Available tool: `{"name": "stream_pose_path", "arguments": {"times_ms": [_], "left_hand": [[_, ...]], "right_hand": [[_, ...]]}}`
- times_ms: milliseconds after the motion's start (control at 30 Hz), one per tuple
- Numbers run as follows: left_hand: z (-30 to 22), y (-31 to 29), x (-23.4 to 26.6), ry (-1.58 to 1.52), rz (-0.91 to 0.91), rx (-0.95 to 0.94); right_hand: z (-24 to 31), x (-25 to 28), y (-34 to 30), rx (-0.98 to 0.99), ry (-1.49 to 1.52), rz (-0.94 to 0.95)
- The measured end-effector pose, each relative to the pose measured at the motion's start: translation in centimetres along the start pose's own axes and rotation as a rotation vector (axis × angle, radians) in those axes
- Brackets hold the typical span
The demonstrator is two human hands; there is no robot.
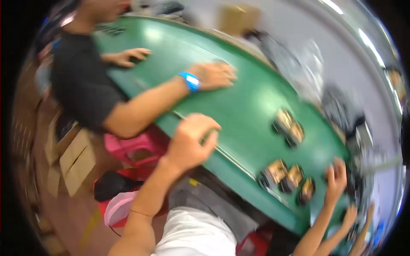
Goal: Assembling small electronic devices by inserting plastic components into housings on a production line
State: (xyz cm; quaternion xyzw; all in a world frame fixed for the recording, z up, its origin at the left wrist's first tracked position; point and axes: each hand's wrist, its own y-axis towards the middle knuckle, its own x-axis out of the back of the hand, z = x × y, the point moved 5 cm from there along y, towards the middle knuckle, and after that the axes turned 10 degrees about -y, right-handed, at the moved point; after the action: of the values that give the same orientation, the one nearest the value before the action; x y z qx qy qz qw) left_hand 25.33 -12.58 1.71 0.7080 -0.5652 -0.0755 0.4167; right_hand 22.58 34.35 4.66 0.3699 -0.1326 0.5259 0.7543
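Left hand part open over the surface's edge; packs lie near the right hand

Five black-and-gold packs (306,190) lie on the green surface (247,123). Three stand in a loose row near the close edge, to the left of the right hand (336,178); the nearest is just beside it, with a gap between. The other two sit touching or nearly so, farther back. All are well to the right of the left hand (204,138).

The left hand is at the surface's near edge, fingers curled, thumb apart from them by a narrow gap, with nothing seen in it. The right hand's fingers are bent; a dark patch shows beside them, but blur hides whether they hold it, so its state cannot be told.

An open cardboard box (78,160) stands on the floor at left, something dark in it. A carton (240,19) and clear plastic bags (308,70) lie along the far edge; their contents cannot be told.
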Motion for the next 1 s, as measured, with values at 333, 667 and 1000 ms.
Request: {"name": "stream_pose_path", "arguments": {"times_ms": [333, 667, 1000], "left_hand": [[-7.5, 1.3, -12.3, -0.245, 0.526, -0.011], [-8.3, -1.0, -14.6, -0.016, 0.385, 0.069], [-6.0, 5.2, -14.6, 0.022, 0.449, -0.053]], "right_hand": [[8.3, -4.5, -2.1, 0.246, -0.241, 0.160], [9.2, -6.4, -2.9, 0.208, -0.200, 0.204], [8.1, -7.7, 3.4, 0.203, -0.236, 0.277]]}}
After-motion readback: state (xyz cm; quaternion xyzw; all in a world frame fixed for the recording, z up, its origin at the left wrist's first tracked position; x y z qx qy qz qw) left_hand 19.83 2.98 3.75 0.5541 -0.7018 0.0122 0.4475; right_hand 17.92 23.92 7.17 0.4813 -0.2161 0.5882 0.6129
